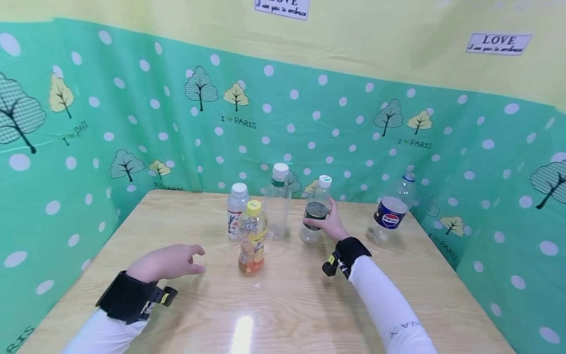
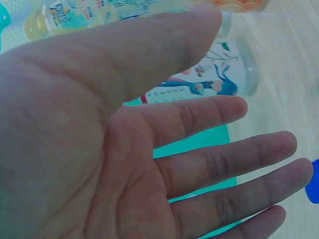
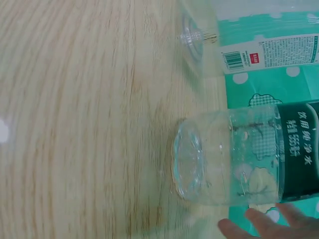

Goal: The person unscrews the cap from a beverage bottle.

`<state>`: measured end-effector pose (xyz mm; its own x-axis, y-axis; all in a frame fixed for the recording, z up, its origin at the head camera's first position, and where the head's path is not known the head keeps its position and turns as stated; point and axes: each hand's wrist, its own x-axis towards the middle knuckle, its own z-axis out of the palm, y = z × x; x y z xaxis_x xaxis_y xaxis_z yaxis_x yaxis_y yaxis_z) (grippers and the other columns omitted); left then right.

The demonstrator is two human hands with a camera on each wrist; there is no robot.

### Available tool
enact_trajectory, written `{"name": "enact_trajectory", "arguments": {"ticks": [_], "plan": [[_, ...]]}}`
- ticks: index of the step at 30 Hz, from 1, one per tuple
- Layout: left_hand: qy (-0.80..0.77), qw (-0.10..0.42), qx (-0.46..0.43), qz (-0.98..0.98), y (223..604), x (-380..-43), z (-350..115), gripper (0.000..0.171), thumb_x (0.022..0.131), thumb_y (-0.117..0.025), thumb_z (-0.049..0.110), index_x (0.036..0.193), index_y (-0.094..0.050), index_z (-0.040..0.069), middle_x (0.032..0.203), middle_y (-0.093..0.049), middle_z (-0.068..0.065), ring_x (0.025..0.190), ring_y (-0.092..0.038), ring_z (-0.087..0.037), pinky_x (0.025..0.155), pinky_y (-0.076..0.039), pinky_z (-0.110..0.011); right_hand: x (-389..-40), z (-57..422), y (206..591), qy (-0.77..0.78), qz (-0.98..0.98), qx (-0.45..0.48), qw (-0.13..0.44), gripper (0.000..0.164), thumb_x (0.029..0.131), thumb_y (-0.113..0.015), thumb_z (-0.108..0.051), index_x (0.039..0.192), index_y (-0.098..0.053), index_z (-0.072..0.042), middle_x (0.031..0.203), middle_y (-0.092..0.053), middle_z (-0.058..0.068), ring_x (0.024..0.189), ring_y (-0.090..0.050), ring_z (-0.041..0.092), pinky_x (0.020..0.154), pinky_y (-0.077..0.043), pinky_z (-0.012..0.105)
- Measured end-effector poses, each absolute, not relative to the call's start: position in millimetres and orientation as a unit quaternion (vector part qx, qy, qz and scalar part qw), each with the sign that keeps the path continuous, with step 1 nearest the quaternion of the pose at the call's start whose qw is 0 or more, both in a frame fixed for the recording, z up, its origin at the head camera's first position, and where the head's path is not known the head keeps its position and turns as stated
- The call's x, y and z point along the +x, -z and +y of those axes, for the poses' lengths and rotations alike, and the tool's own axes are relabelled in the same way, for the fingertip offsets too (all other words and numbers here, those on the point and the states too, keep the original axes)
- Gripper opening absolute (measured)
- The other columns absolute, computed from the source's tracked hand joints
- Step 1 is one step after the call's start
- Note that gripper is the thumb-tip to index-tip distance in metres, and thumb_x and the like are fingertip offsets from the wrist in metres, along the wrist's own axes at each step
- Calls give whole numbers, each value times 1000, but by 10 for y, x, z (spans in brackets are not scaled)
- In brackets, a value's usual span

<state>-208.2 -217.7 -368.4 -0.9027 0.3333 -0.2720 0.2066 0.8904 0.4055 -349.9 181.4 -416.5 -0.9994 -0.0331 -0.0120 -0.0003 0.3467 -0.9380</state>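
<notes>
On the right, a clear water bottle point(image 1: 311, 235) with a dark green label and white cap stands on the table. My right hand point(image 1: 329, 225) grips it at label height, thumb across the front. The right wrist view shows its fingers point(image 3: 266, 226) along the bottle's side. My left hand point(image 1: 170, 260) hovers over the table with spread fingers and holds nothing. Nearest to it is a yellow-capped drink bottle point(image 1: 252, 241) with a colourful label. Behind that are a white-capped bottle point(image 1: 235, 209) with a pale printed label and a tall clear bottle point(image 1: 276, 216).
A large empty soda bottle point(image 1: 390, 214) with a blue label stands at the right rear of the wooden table point(image 1: 283, 314). A green dotted cloth point(image 1: 283, 128) with tree prints hangs behind and along both sides.
</notes>
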Motion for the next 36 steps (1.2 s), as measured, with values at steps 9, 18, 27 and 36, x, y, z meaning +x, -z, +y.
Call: {"name": "enact_trajectory", "arguments": {"ticks": [9,18,27,36], "plan": [[-165,169,141,961,3662,-2092,-2158,50,90,-67,32,126,-56,0,104,-68,-15,94,-64,-26,82,-53,-48,-3493,1800,4230,602,798,-27,0,82,80,-79,-20,146,-32,-15,145,-41,13,137,-36,32,115,-27,49],[-150,154,155,964,3537,-2088,-2094,55,90,-66,36,127,-55,-2,124,-61,-25,113,-58,-39,94,-47,-55,-3203,1780,4195,592,802,-76,9,85,79,-80,-17,148,-30,-17,141,-45,14,133,-42,32,111,-34,49],[-164,110,177,964,3231,-1967,-2087,60,93,-63,39,134,-49,-2,118,-63,-23,105,-62,-38,84,-53,-51,-2484,1829,3886,524,829,-194,-17,84,73,-84,-13,142,-37,-15,132,-53,11,123,-51,31,105,-40,53],[-137,-42,256,956,2590,-1580,-1768,54,94,-60,42,138,-50,11,124,-64,-11,110,-63,-30,87,-53,-51,-2005,1838,3840,439,858,-265,-34,75,69,-87,-21,131,-45,-13,121,-60,4,110,-60,23,96,-49,51]]}}
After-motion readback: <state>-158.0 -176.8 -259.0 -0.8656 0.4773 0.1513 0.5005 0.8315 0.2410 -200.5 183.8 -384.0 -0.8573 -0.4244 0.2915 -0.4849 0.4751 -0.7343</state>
